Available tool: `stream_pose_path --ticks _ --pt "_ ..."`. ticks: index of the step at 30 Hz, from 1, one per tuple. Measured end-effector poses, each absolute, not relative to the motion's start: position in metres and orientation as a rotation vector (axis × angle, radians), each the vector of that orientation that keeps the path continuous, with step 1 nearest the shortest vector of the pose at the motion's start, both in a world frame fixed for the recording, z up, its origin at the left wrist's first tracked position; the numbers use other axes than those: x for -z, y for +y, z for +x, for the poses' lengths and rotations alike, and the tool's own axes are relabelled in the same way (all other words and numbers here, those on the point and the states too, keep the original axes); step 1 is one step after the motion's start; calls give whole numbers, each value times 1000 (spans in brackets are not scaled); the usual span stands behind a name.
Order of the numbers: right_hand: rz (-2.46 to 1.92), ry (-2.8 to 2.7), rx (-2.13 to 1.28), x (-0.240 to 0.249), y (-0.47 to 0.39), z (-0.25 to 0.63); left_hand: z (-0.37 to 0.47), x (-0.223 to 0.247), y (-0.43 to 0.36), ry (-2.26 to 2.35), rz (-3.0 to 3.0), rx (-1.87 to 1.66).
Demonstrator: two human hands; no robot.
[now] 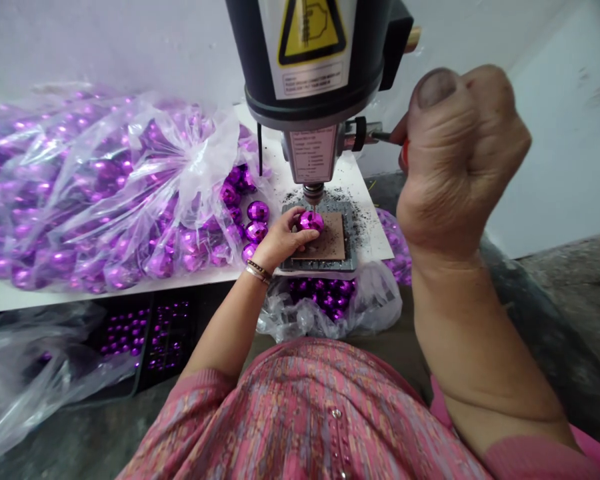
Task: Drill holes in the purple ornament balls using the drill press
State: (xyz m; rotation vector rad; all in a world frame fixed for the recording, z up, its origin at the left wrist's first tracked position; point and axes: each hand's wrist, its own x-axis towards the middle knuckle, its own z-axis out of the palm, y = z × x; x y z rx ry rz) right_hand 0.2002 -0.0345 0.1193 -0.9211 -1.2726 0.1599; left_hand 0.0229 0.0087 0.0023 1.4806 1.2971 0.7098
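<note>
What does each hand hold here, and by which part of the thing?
The left hand grips a purple faceted ball by its left side, under the drill bit. The right hand is closed around the machine's lever handle, near its end.

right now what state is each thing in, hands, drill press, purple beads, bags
left hand: closed on the shiny purple faceted bead, holding it on the brown pad
right hand: fisted round the drill press lever
grey drill press: bit just above the bead, contact unclear
big clear plastic bag: open, full of purple beads
small clear bag: open below table edge, holds beads
</note>
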Motion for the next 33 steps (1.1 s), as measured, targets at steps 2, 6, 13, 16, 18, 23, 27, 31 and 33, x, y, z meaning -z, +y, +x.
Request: stream_pose_path --ticks 2,6,13,16,18,23,27,31,33 --pt "-918 -1264 -168 -118 -34 200 26 -2 7 1345 1556 -710" --pt "-907 -1258 -144 -116 -35 201 31 -5 3 1426 1735 -632" --pt "-1035 -1271 -93 -102 -43 203 31 1 4 1444 1813 -645" --pt "-1027 -1292 -4 -91 -41 205 30 5 4 1415 1831 -651" --pt "-1026 -1295 43 -85 -39 206 30 7 3 1400 1832 -656" --pt "-1008 -1271 125 -77 -39 204 31 8 1 1407 1837 -668" --pt "-1022 -1247 153 -69 -39 202 32 10 1 1418 1837 -679" --pt "-1019 -1218 184 -60 -36 201 33 12 1 1414 1813 -712" --pt "-1011 -1199 203 -58 -34 201 33 12 1 1412 1808 -717"
